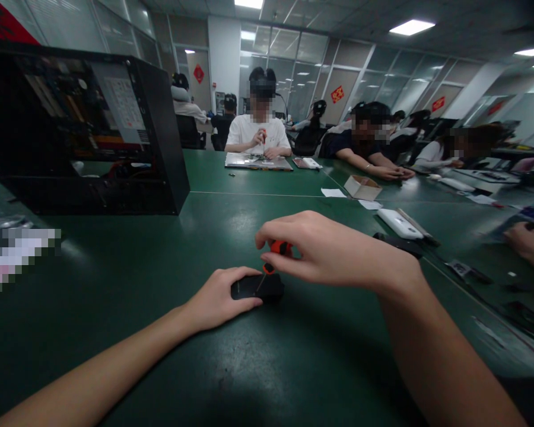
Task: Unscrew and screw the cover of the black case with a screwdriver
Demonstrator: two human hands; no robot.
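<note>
A small black box-shaped device (270, 289) lies on the green table, and my left hand (220, 299) grips its left end between thumb and fingers. Above it, my right hand (307, 246) is closed around the handle of an orange-and-black screwdriver (281, 248). The thin shaft slants down to the left, and its tip meets the top face of the device. Whether the tip sits in a screw is too small to tell.
An open black computer case (158, 136) stands at the back left of the green table (160, 249). Toward the right are a small cardboard box (363, 187), a white device (399, 224) and several dark parts. Across the table a person (258, 133) works with a screwdriver; other people sit further right.
</note>
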